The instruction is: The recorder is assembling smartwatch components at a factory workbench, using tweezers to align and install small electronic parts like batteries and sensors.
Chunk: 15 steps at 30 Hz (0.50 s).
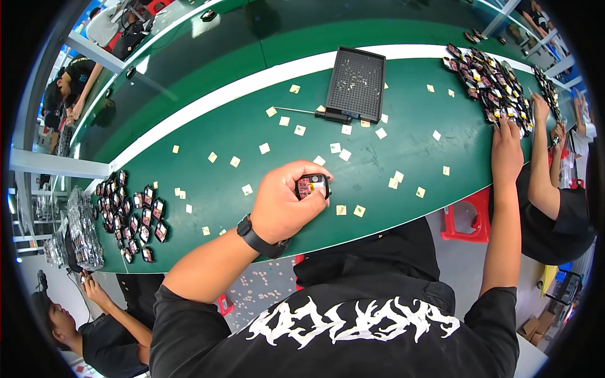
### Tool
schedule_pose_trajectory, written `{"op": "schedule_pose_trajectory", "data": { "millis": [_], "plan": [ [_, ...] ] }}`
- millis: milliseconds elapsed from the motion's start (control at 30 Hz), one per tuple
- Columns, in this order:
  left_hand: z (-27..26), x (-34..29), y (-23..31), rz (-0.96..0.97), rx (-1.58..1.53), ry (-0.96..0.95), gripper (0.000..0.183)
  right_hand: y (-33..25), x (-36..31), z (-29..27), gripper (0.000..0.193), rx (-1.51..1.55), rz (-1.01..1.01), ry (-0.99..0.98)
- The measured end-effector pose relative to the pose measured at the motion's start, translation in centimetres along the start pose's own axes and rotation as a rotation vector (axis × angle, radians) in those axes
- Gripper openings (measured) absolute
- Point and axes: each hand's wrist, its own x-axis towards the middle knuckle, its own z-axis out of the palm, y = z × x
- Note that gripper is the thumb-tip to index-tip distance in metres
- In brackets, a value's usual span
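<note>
My left hand [287, 203] is closed around a small black device housing [313, 186], held above the green table near its front edge. A red circuit board and a whitish part show inside it, with my thumb on its lower edge. My right hand [507, 148] reaches out at the right. Its stretched fingers touch the near edge of a large pile of similar black housings [485, 75]; I see nothing gripped there. The fingertips are partly lost among the pieces.
A black perforated tray [356, 82] holds tiny bits, with a screwdriver [334, 116] at its near edge. Small cream squares [345, 154] lie scattered across the table [403, 164]. More housings [135, 217] stand at left. Co-workers sit on both sides; a red stool [466, 220] is below.
</note>
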Motion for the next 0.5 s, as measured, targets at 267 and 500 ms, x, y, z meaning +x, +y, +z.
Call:
{"op": "schedule_pose_trajectory", "data": {
  "millis": [267,500],
  "plan": [
    [-0.38,-0.17,-0.09,-0.016,0.052,0.000,0.017,-0.32,-0.18,-0.36,0.028,-0.002,0.052,-0.017],
    [-0.26,0.06,0.10,-0.027,0.010,-0.044,0.019,-0.21,-0.04,-0.28,0.031,-0.039,0.051,-0.005]
  ]
}}
